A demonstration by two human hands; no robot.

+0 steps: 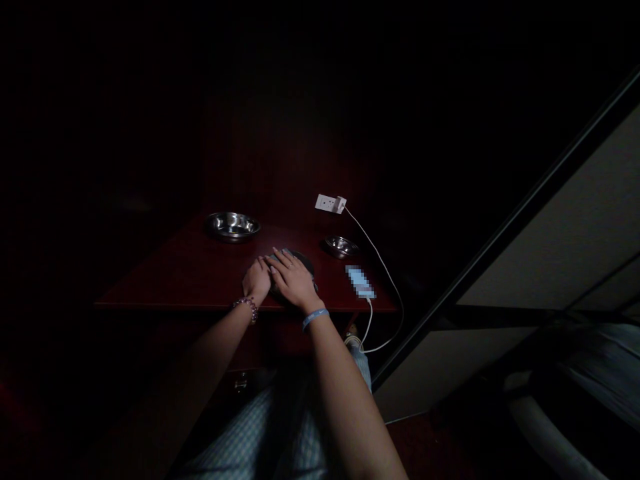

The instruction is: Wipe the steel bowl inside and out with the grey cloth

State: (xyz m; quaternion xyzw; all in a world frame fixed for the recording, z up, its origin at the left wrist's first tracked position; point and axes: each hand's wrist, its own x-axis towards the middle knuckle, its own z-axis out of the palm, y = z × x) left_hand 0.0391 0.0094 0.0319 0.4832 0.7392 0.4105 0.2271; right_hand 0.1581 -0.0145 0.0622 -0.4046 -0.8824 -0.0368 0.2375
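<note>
My left hand (257,280) and my right hand (291,278) rest together on a dark rounded object (303,263) near the front edge of a dark red wooden table (190,273). The right hand lies flat over it with fingers stretched out toward the left hand; a ring shows on one finger and a blue band on the wrist. The left hand is curled against the object's left side, a beaded bracelet on its wrist. What the object is cannot be made out in the dim light.
A large steel bowl (233,225) sits at the table's back left, a small steel bowl (341,246) at the back right. A phone (360,282) lies at the right, its white cable (383,267) running to a wall socket (331,203). A light panel (560,247) stands at the right.
</note>
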